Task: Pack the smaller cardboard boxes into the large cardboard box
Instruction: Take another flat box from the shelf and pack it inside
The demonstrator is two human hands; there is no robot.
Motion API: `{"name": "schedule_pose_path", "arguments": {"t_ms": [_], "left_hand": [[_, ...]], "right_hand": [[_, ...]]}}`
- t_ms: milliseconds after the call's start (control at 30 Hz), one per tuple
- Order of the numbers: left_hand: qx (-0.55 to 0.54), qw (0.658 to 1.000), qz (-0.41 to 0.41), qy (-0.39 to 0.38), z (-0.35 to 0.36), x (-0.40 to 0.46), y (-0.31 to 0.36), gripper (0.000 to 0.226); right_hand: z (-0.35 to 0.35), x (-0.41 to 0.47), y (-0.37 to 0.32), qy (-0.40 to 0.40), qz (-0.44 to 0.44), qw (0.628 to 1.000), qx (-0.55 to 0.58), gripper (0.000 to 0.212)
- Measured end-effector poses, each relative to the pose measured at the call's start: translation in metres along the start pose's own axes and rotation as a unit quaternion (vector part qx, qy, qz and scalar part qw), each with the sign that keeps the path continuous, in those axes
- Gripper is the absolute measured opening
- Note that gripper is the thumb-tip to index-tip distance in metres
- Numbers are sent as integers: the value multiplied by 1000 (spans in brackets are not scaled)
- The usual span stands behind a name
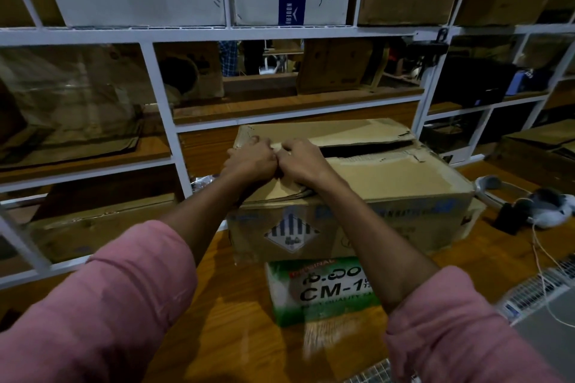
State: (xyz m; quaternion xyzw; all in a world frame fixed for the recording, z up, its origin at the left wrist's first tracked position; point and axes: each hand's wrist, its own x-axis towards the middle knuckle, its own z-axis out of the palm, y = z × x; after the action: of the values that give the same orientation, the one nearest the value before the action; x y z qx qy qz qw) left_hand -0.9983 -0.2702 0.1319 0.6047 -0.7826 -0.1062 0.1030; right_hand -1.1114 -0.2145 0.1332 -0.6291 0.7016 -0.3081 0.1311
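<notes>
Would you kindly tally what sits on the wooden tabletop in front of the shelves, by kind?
Large cardboard box, both hands on its flaps (left hand, right hand): 1
Green and white printed pack: 1
White gadget with cable: 1
Total: 3

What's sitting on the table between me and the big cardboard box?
In the head view, a green-and-white packet marked CM-1 lies on the wooden table, against the front of the large cardboard box.

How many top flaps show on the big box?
2: the far flap behind the gap, and the near flap under both hands. Others may be hidden beneath.
</notes>
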Motion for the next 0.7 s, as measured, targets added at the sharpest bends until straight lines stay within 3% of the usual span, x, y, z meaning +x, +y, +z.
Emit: {"name": "schedule_pose_path", "arguments": {"t_ms": [100, 200, 533, 700], "left_hand": [[-3, 999, -31, 17, 4, -11, 2, 59], [6, 999, -11, 41, 7, -17, -1, 61], [17, 999, 6, 44, 8, -16, -5, 62], [24, 999, 11, 42, 8, -15, -6, 63]], "right_hand": [[0, -4, 1, 66, 6, 998, -23, 38], [-9, -6, 14, 129, 29, 988, -86, 41], [-70, -4, 85, 72, 157, 952, -253, 63], [-101, -6, 122, 30, 198, 944, -260, 71]]}}
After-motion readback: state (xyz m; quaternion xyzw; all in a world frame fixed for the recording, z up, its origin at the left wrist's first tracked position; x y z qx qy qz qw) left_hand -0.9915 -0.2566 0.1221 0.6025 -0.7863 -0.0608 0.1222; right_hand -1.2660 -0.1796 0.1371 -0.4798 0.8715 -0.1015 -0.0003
